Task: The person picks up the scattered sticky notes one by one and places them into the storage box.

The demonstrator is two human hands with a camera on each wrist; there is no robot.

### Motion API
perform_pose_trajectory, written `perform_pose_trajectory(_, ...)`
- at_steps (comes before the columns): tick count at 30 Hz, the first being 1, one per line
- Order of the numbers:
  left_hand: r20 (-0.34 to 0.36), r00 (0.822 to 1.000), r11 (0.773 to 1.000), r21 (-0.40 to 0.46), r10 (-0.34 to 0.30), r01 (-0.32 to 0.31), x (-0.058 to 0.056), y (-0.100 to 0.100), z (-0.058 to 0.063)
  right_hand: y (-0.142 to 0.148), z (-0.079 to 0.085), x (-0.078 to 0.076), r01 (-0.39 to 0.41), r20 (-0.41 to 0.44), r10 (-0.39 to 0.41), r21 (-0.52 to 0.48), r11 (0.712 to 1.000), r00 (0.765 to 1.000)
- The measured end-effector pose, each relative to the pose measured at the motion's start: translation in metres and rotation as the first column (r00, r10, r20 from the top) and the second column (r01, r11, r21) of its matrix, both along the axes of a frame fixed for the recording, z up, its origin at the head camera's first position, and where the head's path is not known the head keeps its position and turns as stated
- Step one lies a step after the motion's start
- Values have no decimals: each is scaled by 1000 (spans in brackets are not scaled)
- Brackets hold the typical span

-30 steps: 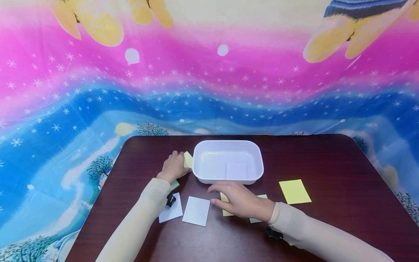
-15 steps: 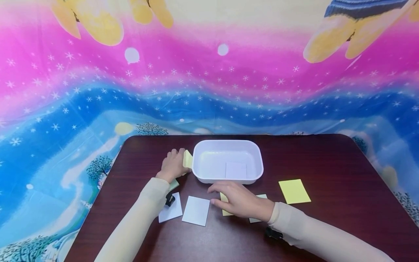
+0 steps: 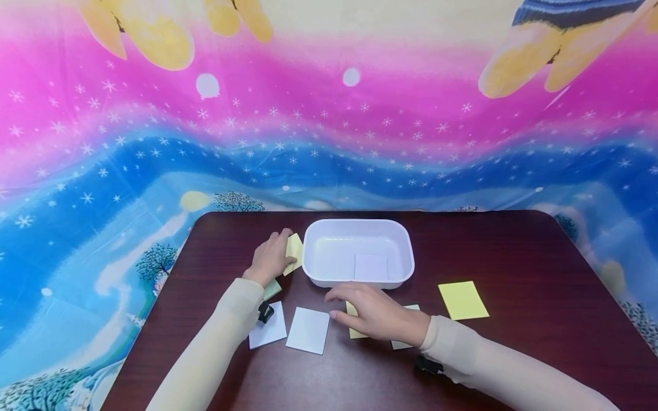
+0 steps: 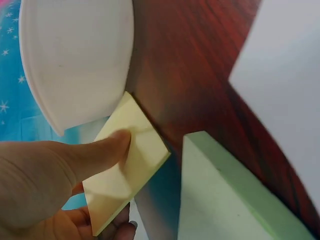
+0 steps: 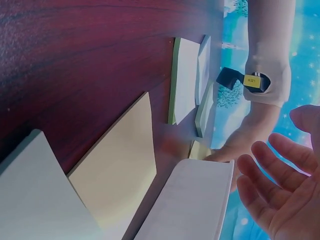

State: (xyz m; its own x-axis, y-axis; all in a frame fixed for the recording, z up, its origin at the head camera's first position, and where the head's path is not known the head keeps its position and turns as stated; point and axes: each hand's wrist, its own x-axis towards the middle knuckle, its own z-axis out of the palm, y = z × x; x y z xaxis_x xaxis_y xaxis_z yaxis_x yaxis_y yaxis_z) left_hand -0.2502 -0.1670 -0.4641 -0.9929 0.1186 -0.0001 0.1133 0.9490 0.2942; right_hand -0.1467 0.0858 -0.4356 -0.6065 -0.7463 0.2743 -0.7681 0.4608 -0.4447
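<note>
My left hand [image 3: 269, 260] pinches a pale yellow sticky note pad [image 4: 142, 152] between thumb and fingers, the thumb flat across its face. The pad stands tilted right beside the left end of a white plastic tub [image 3: 358, 283]. My right hand [image 3: 377, 311] hovers palm down in front of the tub, fingers relaxed and holding nothing. Below it, a second pale yellow pad [image 5: 120, 170] lies partly covered in the head view. Under the left wrist a light green pad [image 4: 215, 200] shows.
One pale square pad [image 3: 371, 267] lies inside the tub. Two white pads [image 3: 308, 331] lie at the front left, one partly behind the left wrist. A pale pad [image 3: 403, 345] sits under the right wrist, and a bright yellow pad [image 3: 462, 300] lies farther right on the dark wooden table [image 3: 534, 257].
The left hand has shifted slightly back and left, and more of the yellow sticky note pad's face now shows. The right hand has stayed in place.
</note>
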Motion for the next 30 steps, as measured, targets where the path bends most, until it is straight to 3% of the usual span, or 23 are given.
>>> perform_pose_trajectory(16,-21,999,997,55,-45,46,5,0,17,-2,4,-4,0,8,0,5,1000,1000)
perform_pose_trajectory(30,-102,993,997,30,-61,64,21,-5,33,-9,8,-9,14,0,-14,-3,1000,1000)
